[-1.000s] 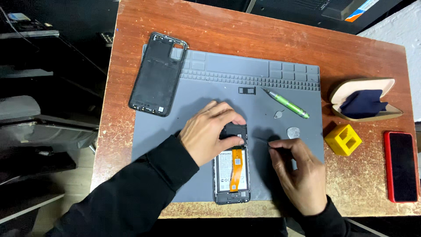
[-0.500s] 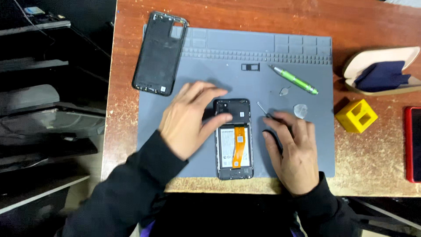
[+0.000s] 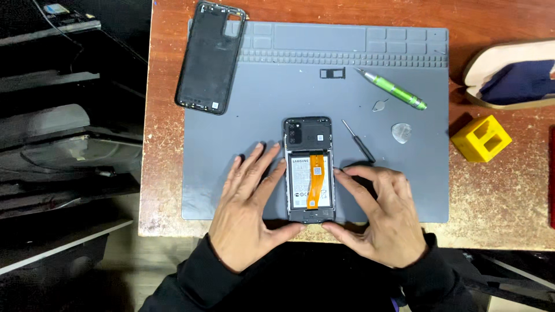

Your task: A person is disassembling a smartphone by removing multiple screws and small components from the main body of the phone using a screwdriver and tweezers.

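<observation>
Left hand (image 3: 250,216): fingers spread flat on the grey rubber work mat (image 3: 243,133), fingertips lying along the left edge of the opened black smartphone with its back removed (image 3: 309,169); the thumb meets the phone's lower left corner. Nothing is pinched; the hand braces the phone from the side.

Right hand (image 3: 384,216): fingers loosely spread and slightly curled, the index finger touching the phone's right edge, the thumb at its lower right corner. It holds nothing; both hands frame the phone between them.

Surroundings: a small black-handled screwdriver (image 3: 358,140) lies just beside the phone's upper right, near the right fingertips. A translucent triangular pick (image 3: 401,132) lies further right. A green pen-shaped precision driver (image 3: 393,89), a small metal eject pin (image 3: 379,106) and a black card tray (image 3: 332,73) lie above, well apart from the hands. The detached black plastic back cover (image 3: 210,56) rests at the mat's upper left corner, partly on the brown wooden table (image 3: 497,196). A yellow hollow cube (image 3: 481,138) and a beige case with dark blue lining (image 3: 511,75) sit on the table to the right. Nothing blocks access to the phone.

Phone: upright at the mat's lower centre, near the table's front edge, battery exposed, an orange flex ribbon running down its middle, black camera cover in place at the top.
</observation>
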